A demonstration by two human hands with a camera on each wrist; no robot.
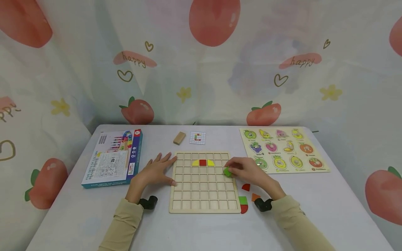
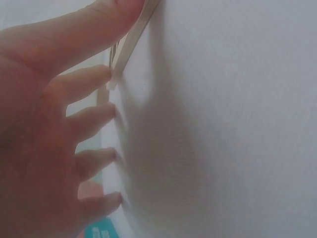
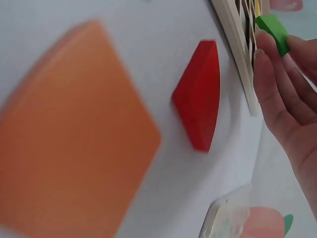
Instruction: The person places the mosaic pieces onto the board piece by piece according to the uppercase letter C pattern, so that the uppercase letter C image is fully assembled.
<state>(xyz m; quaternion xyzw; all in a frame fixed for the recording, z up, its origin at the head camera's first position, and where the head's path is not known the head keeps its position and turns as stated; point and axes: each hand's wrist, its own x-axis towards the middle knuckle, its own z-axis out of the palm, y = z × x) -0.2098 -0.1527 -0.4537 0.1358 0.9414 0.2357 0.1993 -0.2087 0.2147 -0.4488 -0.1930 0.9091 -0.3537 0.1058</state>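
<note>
At the far left I could make out only "ppy" of a word on the printed backdrop (image 1: pixel 194 76); two further patches read "happy" in full. On the left side of the counter (image 1: pixel 163 230) lay a flat box (image 1: pixel 113 158), whose lettering I read as "FIVE SETS OF COLUMN"; its finest print was beyond me. Next came the left hand (image 1: pixel 157 170), palm down and fingers spread, index finger at the far left corner of the grid board (image 1: pixel 204 211) and thumb at its left edge. Beyond the board sat a wooden block (image 1: pixel 179 138) and, just right of it, a pattern card (image 1: pixel 198 138) with a small coloured figure on a grid. In the board's second row from the far edge, a red square (image 1: pixel 203 162) lay between two yellow quarter-rounds (image 1: pixel 211 162). At the board's right edge, the right hand (image 1: pixel 243 168) pinched a green piece (image 1: pixel 227 172) between thumb and fingers; I could not tell whether the piece touched the wood. Just beside that edge lay a green square (image 1: pixel 243 200) and a red quarter-round (image 1: pixel 244 208), then another red piece (image 1: pixel 246 187) and an orange piece (image 1: pixel 255 197), partly covered by the black wrist mount (image 1: pixel 263 205). Farthest right lay a fruit puzzle (image 1: pixel 306 167), its captions too small for me to read.
</note>
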